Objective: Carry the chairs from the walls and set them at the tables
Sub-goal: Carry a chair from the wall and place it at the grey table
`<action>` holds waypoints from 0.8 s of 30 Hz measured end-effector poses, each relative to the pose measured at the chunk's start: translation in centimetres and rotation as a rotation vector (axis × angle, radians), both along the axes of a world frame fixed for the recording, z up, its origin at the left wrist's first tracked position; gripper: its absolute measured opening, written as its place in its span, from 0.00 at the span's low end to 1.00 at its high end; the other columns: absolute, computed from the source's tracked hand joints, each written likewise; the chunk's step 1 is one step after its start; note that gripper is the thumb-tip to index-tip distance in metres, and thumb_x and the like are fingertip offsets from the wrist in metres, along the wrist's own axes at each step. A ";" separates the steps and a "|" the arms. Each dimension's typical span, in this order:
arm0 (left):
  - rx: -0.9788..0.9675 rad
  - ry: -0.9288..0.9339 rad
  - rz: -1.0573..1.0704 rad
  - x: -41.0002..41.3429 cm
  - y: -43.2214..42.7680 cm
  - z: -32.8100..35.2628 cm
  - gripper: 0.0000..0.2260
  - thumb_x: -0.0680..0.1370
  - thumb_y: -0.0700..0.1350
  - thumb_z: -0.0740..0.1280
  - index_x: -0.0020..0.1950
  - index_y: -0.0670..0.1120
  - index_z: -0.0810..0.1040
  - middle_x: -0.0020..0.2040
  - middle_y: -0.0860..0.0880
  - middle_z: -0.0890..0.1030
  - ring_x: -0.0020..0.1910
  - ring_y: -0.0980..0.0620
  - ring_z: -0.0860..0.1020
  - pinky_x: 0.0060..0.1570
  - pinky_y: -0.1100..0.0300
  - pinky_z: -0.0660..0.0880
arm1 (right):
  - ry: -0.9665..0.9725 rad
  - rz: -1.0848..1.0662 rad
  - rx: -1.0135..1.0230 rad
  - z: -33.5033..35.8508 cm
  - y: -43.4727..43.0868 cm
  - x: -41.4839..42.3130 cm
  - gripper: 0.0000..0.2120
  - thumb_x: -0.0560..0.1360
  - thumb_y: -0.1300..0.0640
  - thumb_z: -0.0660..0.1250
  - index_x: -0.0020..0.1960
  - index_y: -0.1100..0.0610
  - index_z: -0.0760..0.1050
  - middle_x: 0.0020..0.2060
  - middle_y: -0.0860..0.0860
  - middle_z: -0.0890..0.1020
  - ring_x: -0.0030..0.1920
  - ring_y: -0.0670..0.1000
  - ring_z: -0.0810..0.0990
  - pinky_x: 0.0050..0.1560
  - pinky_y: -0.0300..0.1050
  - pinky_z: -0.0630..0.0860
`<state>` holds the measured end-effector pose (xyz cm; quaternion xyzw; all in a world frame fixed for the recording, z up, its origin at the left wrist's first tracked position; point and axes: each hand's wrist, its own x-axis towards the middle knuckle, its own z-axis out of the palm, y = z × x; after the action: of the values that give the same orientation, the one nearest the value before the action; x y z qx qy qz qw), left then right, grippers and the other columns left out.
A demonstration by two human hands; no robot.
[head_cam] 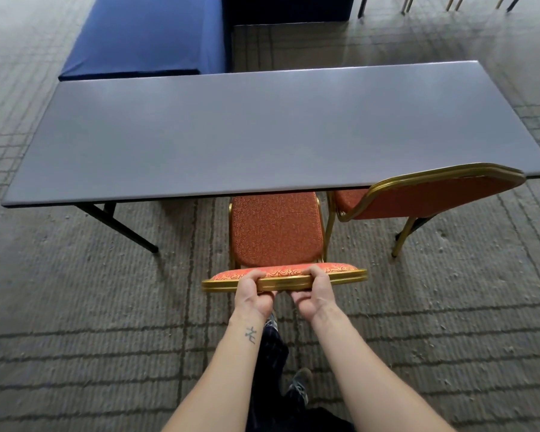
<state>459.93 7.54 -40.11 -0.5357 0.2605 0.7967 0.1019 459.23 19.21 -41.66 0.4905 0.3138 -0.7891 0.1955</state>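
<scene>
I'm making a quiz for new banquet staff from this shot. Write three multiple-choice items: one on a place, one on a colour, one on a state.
1. Where is the second chair relative to the held chair? A. left of it B. right of it C. across the table
2. What colour is the tablecloth beyond the grey table? A. blue B. white C. red
3. How is the held chair gripped? A. by both hands B. by one hand C. by neither
Answers: B, its back shows to the right; A, the draped cloth is blue; A, the left hand and right hand both curl over its top rail.
</scene>
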 end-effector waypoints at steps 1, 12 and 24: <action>0.025 0.019 0.018 -0.4 0.0 -0.5 0.10 0.76 0.30 0.59 0.56 0.32 0.72 0.52 0.34 0.79 0.51 0.34 0.78 0.68 0.38 0.70 | 0.002 -0.018 -0.008 -0.4 -0.1 -0.3 0.13 0.73 0.63 0.65 0.57 0.66 0.73 0.43 0.61 0.83 0.45 0.59 0.84 0.50 0.52 0.84; 0.091 0.054 0.045 -9.1 -1.8 -2.7 0.30 0.63 0.30 0.67 0.67 0.33 0.71 0.65 0.34 0.75 0.69 0.33 0.73 0.68 0.37 0.71 | 0.049 -0.072 -0.005 -2.8 -0.5 -9.1 0.14 0.66 0.64 0.69 0.50 0.61 0.72 0.42 0.56 0.79 0.39 0.52 0.79 0.75 0.55 0.64; 0.103 0.091 -0.051 -18.9 -1.0 -2.3 0.04 0.79 0.32 0.60 0.50 0.35 0.74 0.52 0.33 0.80 0.55 0.34 0.79 0.66 0.38 0.72 | 0.062 -0.004 -0.046 -2.5 0.3 -18.9 0.12 0.73 0.62 0.66 0.55 0.63 0.72 0.40 0.59 0.79 0.36 0.57 0.83 0.28 0.44 0.79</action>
<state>441.04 6.55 -42.37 -0.4863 0.2373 0.8296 0.1377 440.34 19.52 -44.17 0.4620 0.3004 -0.8113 0.1952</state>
